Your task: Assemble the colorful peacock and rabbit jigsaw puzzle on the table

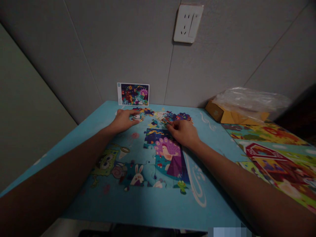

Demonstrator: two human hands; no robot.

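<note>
A partly joined jigsaw puzzle (pixel 170 161) lies on the blue cartoon-printed tabletop (pixel 98 204); a pink peacock, a purple tent, a white rabbit and a green frog show on it. Beyond it is a spread of loose puzzle pieces (pixel 161 115). My left hand (pixel 124 120) rests at the left end of these pieces, thumb and fingers apart around a pale one. At the puzzle's far edge, my right hand (pixel 184 131) has its fingertips pinched together on a puzzle piece (pixel 166 121), mostly covered by the fingers.
Against the grey wall leans a small picture card (pixel 134 94) with the same kind of scene. A yellow-brown box (pixel 232 116) with clear plastic wrap (pixel 249 98) sits at the back right. Another colourful farm-scene picture (pixel 276 158) covers the right side. A wall socket (pixel 189 23) is above.
</note>
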